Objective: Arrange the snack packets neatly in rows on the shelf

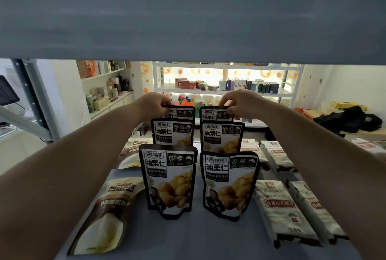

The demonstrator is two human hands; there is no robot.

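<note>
Snack packets (pixel 169 178) stood on shelf (pixel 198 238) in two columns, three deep. Far left: brown packets (pixel 108 213) lay flat. Left hand (pixel 154 103) pinched top edge of back left packet (pixel 183 112). Right hand (pixel 240 103) pinched back right packet (pixel 211 113) likewise. Far right: white packets (pixel 279 211) lay flat. Step, judged: seating back pair. Next move probably called for squaring both behind middle pair, then letting go.

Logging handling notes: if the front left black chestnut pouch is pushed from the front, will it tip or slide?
Probably tips: the front left pouch stands upright on a narrow base. Likely floppy too; its bottom edge looks wavy.
</note>
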